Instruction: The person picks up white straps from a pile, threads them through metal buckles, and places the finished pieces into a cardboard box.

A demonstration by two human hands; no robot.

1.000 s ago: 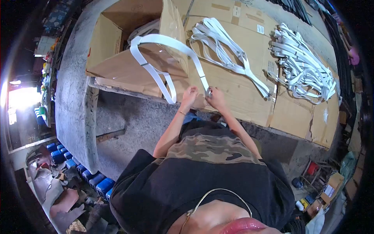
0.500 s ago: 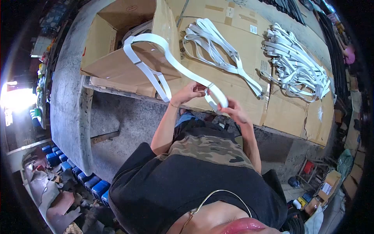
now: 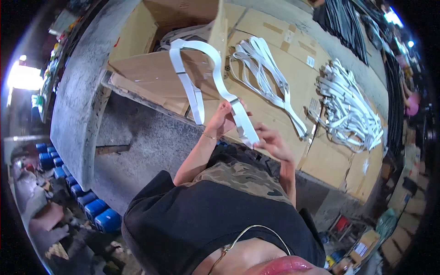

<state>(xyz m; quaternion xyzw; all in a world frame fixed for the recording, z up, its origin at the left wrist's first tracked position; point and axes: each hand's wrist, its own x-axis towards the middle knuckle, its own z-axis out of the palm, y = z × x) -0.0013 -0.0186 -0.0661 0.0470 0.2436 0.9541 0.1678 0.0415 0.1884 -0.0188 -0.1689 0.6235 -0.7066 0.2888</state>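
Note:
A long white strap (image 3: 217, 75) loops up from my hands over the front flap of the cardboard box, its free end hanging left of my wrist. My left hand (image 3: 223, 120) is closed on it just below a dark metal piece. The fingers of my right hand (image 3: 273, 142) pinch the folded lower end of the strap. Beyond my hands lies a bundle of white straps (image 3: 266, 68) on the flattened cardboard (image 3: 293, 50). A larger tangled pile of white straps (image 3: 350, 105) rests to its right.
An open cardboard box (image 3: 133, 39) with greyish material inside stands at the table's left part. Dark straps (image 3: 341, 25) lie at the back right. Blue containers (image 3: 108, 220) line the floor at lower left. Part of another person (image 3: 412, 101) shows at the far right.
The view has turned and shifted. My hands have straightened the lower part of the strap, which was curled between them. The fingers of my right hand are more spread.

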